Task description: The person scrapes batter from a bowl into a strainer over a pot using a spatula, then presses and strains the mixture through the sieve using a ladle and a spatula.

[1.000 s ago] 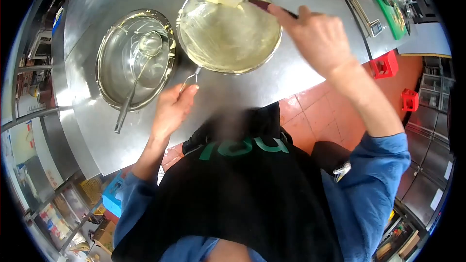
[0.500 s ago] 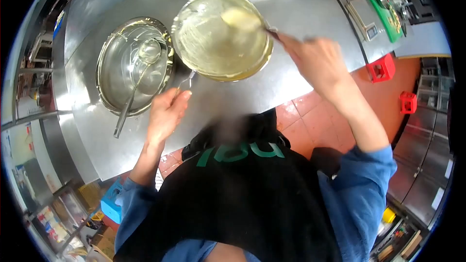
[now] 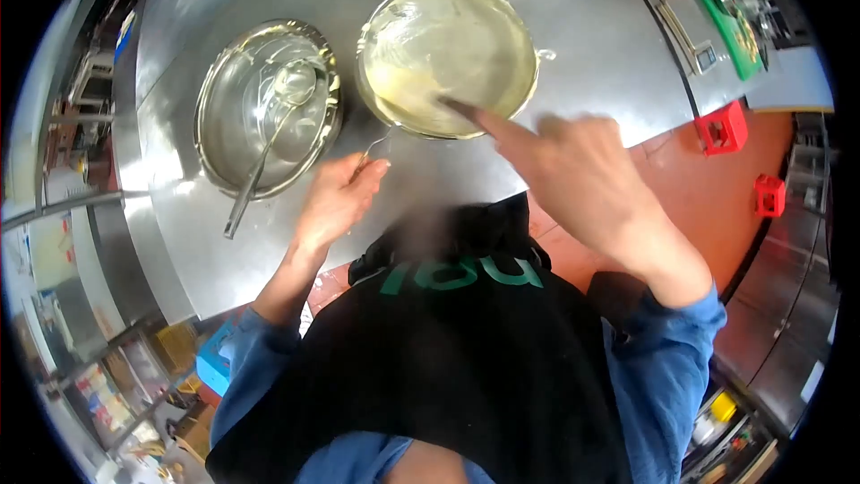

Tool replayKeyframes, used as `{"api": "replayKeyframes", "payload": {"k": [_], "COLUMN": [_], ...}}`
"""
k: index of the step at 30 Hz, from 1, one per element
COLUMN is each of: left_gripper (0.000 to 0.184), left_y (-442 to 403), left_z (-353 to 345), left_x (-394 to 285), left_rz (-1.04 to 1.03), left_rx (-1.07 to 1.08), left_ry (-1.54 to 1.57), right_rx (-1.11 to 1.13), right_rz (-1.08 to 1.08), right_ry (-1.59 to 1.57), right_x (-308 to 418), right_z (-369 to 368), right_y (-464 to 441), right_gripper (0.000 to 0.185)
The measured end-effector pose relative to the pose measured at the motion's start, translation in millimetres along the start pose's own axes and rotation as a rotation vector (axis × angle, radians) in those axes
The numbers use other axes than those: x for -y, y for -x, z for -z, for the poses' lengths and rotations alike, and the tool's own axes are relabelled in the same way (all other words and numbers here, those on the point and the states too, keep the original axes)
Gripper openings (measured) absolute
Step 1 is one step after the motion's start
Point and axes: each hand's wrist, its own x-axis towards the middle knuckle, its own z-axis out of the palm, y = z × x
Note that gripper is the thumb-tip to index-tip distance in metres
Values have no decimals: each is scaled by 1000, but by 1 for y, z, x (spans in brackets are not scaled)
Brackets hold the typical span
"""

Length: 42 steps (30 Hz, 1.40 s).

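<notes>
My left hand [image 3: 343,195] is closed round the wire handle of a large round fine-mesh strainer [image 3: 466,27], smeared with pale yellow cream. Whatever supports the strainer from below is mostly hidden. With my right hand [image 3: 582,175] I grip the dark handle of a spatula [image 3: 464,110]; its pale head is blurred and lies low in the strainer, left of centre. To the left, a metal basin [image 3: 204,130] streaked with cream stands on the counter. A ladle [image 3: 253,175] leans in it, its handle over the near rim.
The steel counter [image 3: 591,45] has its near edge just in front of my body. At the far right are a green cutting board [image 3: 730,31] and a digital scale [image 3: 703,56]. Red stools [image 3: 721,128] stand on the tiled floor.
The spatula head has swept from the strainer's upper right down to its lower left, and my right hand has come nearer. My left hand stays on the handle. The whole view has shifted slightly.
</notes>
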Motion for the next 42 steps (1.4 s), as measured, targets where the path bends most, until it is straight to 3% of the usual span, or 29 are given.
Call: {"api": "replayKeyframes", "payload": {"k": [4, 5, 8, 11, 14, 17, 20, 24, 30, 36, 39, 42], "left_gripper": [33, 34, 34, 33, 34, 36, 39, 40, 43, 43, 43, 44], "left_y": [4, 1, -3, -23, -15, -9, 0, 9, 24, 33, 38, 43], "left_z": [1, 7, 9, 11, 7, 1, 0, -5, -1, 5, 6, 9], "left_x": [-5, 4, 15, 31, 18, 18, 18, 10, -2, 4, 2, 2], "left_rz": [-41, -116, -251, -313, -45, 38, 96, 108, 220, 283, 272, 254], "left_rx": [-59, -75, -156, -143, -60, -47, 137, 486, 375, 328, 355, 409], "left_ry": [20, 5, -92, -233, -41, 122, 388, 744, 701, 582, 447, 389], "right_rx": [-248, -193, 142, 59, -150, -415, -437, -600, -670, -554, -630, -744], "right_rz": [-163, -186, -178, -181, -263, -306, -500, -403, -177, -163, -281, -541], "right_ry": [343, 337, 227, -222, -595, -792, -779, -910, -898, -869, -978, -1156], "right_x": [-32, -37, -24, -19, -26, -27, -9, 13, 40, 49, 51, 40], "right_z": [-22, -11, 10, -6, -9, -14, -1, -55, -88, -111, -129, -154], "right_y": [-30, -20, 7, 6, 10, 36, 58, 52, 18, 11, 7, 3], "right_gripper": [32, 34, 37, 26, 23, 33, 39, 41, 44, 41, 36, 32]}}
